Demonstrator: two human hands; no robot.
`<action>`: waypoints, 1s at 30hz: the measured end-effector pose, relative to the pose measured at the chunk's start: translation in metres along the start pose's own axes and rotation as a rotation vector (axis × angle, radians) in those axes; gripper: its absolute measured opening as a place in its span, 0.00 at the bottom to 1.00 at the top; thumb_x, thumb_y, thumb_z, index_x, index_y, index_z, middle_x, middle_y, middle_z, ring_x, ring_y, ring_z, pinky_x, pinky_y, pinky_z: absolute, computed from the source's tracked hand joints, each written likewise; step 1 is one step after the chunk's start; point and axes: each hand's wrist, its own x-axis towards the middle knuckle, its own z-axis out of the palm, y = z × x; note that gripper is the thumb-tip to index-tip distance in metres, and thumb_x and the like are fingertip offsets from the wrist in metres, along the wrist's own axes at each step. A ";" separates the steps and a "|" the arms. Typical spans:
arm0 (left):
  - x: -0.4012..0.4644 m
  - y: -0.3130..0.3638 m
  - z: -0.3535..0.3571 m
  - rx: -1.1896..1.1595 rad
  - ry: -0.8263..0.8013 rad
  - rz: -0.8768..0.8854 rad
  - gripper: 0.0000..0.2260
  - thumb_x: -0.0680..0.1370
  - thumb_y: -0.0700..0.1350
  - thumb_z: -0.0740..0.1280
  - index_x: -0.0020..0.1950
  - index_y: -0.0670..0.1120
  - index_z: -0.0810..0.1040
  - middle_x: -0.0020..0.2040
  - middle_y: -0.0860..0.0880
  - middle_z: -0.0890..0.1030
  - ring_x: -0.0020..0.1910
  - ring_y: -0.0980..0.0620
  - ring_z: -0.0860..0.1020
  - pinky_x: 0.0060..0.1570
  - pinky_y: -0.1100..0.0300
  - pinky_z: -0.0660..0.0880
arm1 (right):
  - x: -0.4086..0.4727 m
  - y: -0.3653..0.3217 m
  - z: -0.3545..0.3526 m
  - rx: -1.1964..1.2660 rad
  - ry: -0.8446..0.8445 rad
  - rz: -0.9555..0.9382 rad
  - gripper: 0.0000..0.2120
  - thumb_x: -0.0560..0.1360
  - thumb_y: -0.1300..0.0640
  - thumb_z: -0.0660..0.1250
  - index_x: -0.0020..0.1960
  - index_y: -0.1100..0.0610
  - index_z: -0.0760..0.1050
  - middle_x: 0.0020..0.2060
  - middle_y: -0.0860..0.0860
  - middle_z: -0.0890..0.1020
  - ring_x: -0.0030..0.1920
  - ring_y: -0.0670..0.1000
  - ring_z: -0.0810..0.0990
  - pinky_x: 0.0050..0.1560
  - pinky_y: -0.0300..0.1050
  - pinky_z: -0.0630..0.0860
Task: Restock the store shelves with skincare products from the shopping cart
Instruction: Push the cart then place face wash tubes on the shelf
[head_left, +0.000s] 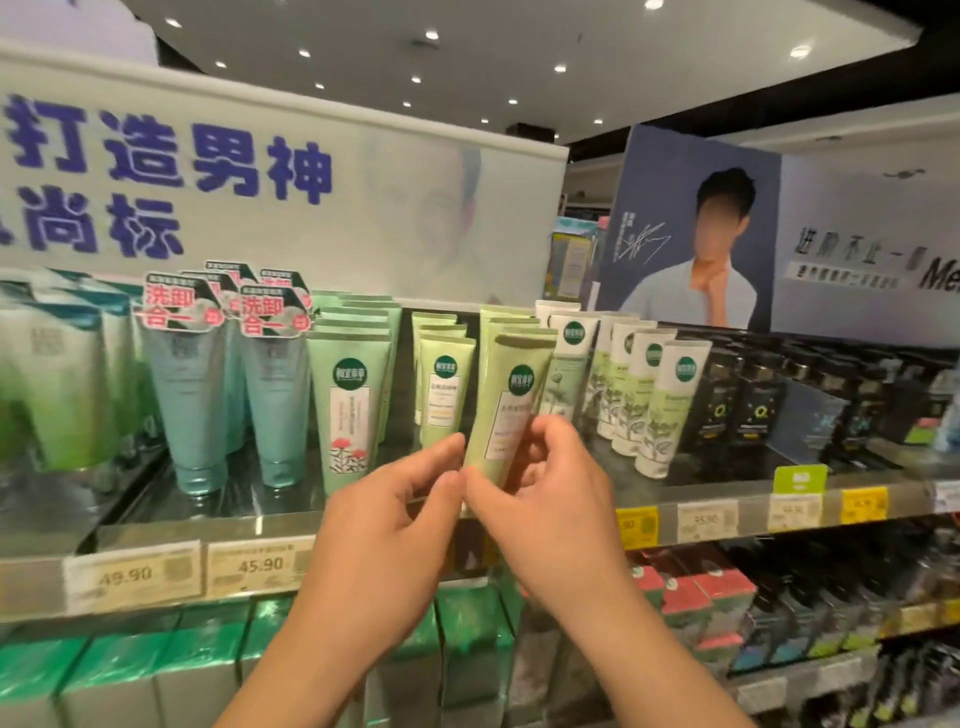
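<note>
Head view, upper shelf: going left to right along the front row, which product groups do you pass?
Green-and-white gradient tubes → blue-teal tubes with pink tags → mint tube with a red flower → small light green tubes → light green tube held in both hands → white-topped leaf-print tubes → black bottles.

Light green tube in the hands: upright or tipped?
Tipped. The light green tube leans right, cap end down, pinched between both hands; tubes behind it stand straighter.
</note>
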 end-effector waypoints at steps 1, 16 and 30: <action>0.000 -0.002 -0.004 -0.010 0.014 0.000 0.15 0.79 0.50 0.68 0.64 0.62 0.82 0.51 0.74 0.81 0.51 0.75 0.78 0.50 0.80 0.71 | 0.005 -0.004 0.003 -0.014 0.014 -0.011 0.16 0.68 0.49 0.79 0.49 0.44 0.74 0.42 0.44 0.85 0.38 0.41 0.83 0.36 0.35 0.77; 0.002 -0.020 -0.039 -0.020 0.012 -0.058 0.13 0.77 0.53 0.70 0.60 0.64 0.83 0.50 0.73 0.82 0.50 0.74 0.79 0.53 0.69 0.74 | 0.041 -0.002 0.056 -0.299 -0.033 0.014 0.18 0.71 0.49 0.77 0.52 0.49 0.70 0.46 0.45 0.82 0.46 0.48 0.82 0.38 0.39 0.76; 0.005 -0.023 -0.043 -0.029 -0.061 -0.050 0.12 0.76 0.54 0.68 0.58 0.65 0.82 0.50 0.71 0.83 0.52 0.72 0.80 0.57 0.65 0.76 | 0.044 0.002 0.063 -0.324 -0.013 0.011 0.20 0.72 0.50 0.76 0.56 0.50 0.69 0.49 0.48 0.83 0.47 0.50 0.83 0.36 0.37 0.75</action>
